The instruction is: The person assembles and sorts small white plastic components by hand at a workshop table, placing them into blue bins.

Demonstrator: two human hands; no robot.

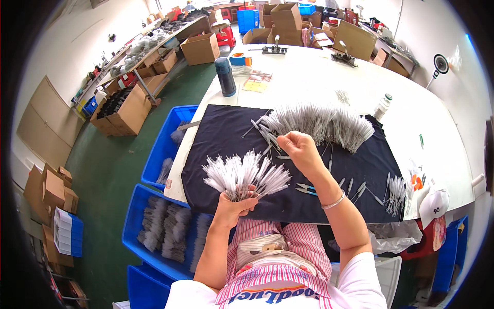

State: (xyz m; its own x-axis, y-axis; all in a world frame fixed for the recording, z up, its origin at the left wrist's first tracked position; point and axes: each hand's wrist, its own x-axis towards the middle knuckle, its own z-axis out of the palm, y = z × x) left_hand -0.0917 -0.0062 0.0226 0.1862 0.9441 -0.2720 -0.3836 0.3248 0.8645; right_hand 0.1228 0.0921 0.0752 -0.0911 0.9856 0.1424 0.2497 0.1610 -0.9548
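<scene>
My left hand (235,208) is wrapped round the wire stems of a thick bunch of white-bristled tube brushes (242,175), its heads fanned out away from me. My right hand (300,149) is raised over the dark cloth (216,131), fingers curled together; whatever they hold, if anything, is hidden. Just beyond it lies a big heap of the same wire brushes (319,121), with some loose ones at its left end. Between my hands and the table edge rests a pair of blue-handled thread snips (306,189). Several loose brushes (358,190) lie to the right.
A small brush pile (397,193) and a white cap (435,205) are at the right edge. A dark flask (225,77), a tape roll (240,59) and a clear bottle (383,106) stand farther back. Blue bins (135,226) of brushes adjoin the table's left side.
</scene>
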